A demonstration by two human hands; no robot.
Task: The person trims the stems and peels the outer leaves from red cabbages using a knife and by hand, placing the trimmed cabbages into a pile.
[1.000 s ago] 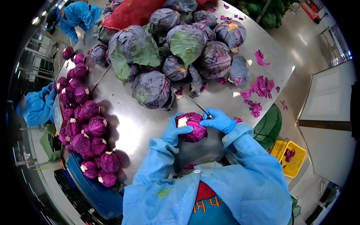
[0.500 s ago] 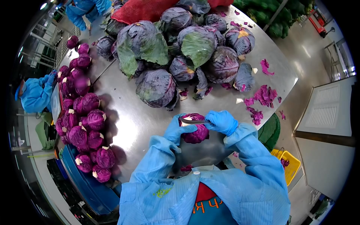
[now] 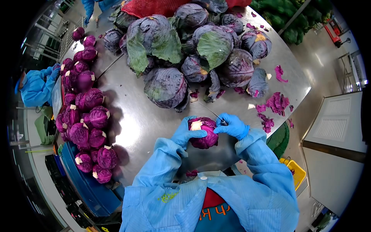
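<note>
A peeled purple cabbage (image 3: 205, 140) with a pale cut stem sits in front of my chest. My left hand (image 3: 186, 132), in a blue glove, grips it from the left, thumb near the stem. My right hand (image 3: 233, 127), also gloved, is closed round the dark handle of a knife (image 3: 210, 111) at the cabbage's right side, its fingers against the leaves. The thin blade points up and left, off the cabbage. Beyond my hands lies a large unpeeled cabbage (image 3: 165, 87) with dull outer leaves.
Unpeeled cabbages (image 3: 235, 67) and a red net bag (image 3: 154, 7) cover the far metal table (image 3: 135, 100). Peeled cabbages (image 3: 79, 133) line the left. Purple leaf scraps (image 3: 277, 103) lie right, above a yellow basket (image 3: 297, 176). A co-worker in blue (image 3: 36, 89) is at far left.
The knife blade lay across the stem half a second ago; now it points away from the cabbage. The view has shifted, with the piled cabbages lying further right and higher.
</note>
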